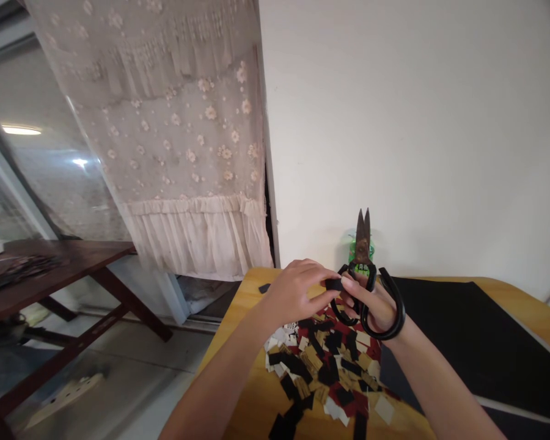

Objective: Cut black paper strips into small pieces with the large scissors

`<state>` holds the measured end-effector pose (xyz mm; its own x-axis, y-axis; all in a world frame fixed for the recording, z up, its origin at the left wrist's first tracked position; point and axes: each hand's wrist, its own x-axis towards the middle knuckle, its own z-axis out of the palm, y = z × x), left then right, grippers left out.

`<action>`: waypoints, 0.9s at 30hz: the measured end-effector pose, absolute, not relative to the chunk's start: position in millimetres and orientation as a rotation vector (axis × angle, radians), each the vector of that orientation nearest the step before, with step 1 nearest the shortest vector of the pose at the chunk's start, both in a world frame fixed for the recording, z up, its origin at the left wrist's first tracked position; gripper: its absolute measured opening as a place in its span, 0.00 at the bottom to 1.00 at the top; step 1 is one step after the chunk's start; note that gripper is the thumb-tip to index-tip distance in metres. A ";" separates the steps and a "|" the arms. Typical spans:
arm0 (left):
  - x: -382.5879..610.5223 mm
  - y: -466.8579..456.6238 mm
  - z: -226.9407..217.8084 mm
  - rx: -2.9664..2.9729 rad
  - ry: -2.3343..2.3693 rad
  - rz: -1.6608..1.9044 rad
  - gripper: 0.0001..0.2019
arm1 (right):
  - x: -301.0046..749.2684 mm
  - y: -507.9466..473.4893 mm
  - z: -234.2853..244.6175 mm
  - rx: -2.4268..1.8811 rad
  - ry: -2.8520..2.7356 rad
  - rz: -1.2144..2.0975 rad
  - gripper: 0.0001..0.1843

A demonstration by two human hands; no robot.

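A small black piece of paper (333,285) is pinched between the fingertips of my left hand (296,290), above the table. My right hand (379,305) holds a pair of scissors (363,244) with black handles and rusty blades. The blades point up toward the wall, their tips slightly apart. One handle loop curves around the outside of my right hand. My right thumb and fingers also meet the black piece at its right end. Below both hands lies a pile of cut paper pieces (323,363) in black, red, tan and white.
Large black sheets (467,330) cover the right side of the wooden table (233,333). Behind the scissors stands a green-labelled container (372,249) against the white wall (417,122). A lace curtain (187,134) hangs at left, near a dark wooden table (91,253).
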<state>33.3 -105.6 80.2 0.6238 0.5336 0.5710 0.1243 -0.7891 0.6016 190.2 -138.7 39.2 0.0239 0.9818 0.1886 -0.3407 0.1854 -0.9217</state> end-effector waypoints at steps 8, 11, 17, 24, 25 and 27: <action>33.4 -99.1 76.0 2.750 0.372 1.188 0.10 | 191.5 -136.6 37.0 -0.730 -1.030 1.263 0.29; 33.6 -99.8 76.1 2.739 0.377 1.218 0.10 | 194.2 -135.0 34.7 -0.688 -1.039 1.312 0.27; 33.5 -103.1 78.5 2.753 0.331 1.247 0.10 | 197.6 -135.8 33.2 -0.632 -1.049 1.433 0.23; 32.8 -103.0 79.6 2.786 0.317 1.226 0.11 | 197.1 -137.4 32.9 -0.598 -1.002 1.466 0.20; 32.9 -102.8 79.5 2.789 0.324 1.221 0.11 | 196.9 -137.1 33.1 -0.595 -1.007 1.469 0.20; 33.1 -102.5 79.0 2.793 0.327 1.222 0.11 | 196.6 -136.5 33.6 -0.595 -1.008 1.472 0.21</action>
<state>33.1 -102.5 79.0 0.6600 0.2242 0.7170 0.1639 -0.9744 0.1538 196.6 -136.5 33.6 -0.1742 0.9667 0.1877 -0.5245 0.0702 -0.8485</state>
